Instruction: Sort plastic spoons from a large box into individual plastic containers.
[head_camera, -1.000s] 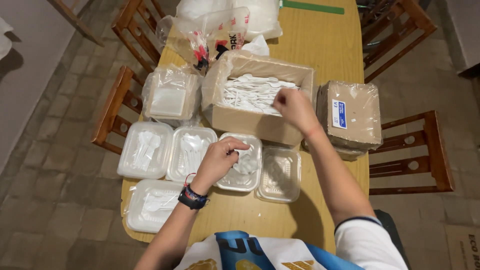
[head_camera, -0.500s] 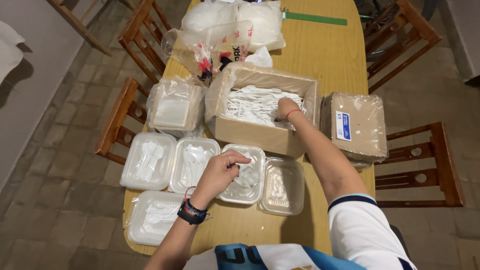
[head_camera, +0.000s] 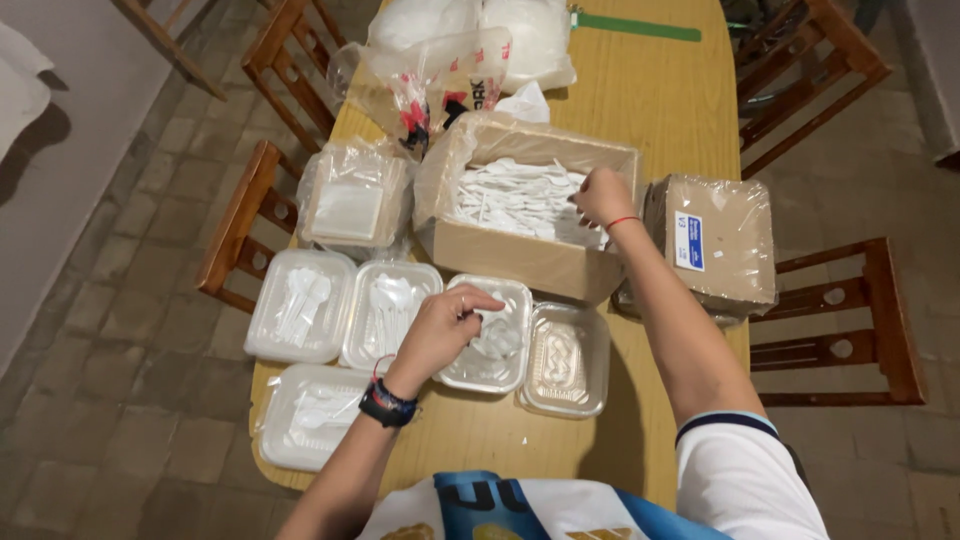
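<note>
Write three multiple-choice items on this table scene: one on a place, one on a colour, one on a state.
1. Where is the right hand?
A. in the open cardboard box
B. on a chair
C. on the closed box

2. What colour is the strip at the table's far end?
A. red
B. green
C. blue

3. How is the tray under the left hand?
A. lidded
B. upside down
C. open, with white cutlery inside

Key: 1 A, the hand reaches among the white cutlery in the box. 2 B, the strip is plainly green. 3 C, no lid covers it and cutlery shows beside the fingers.
</note>
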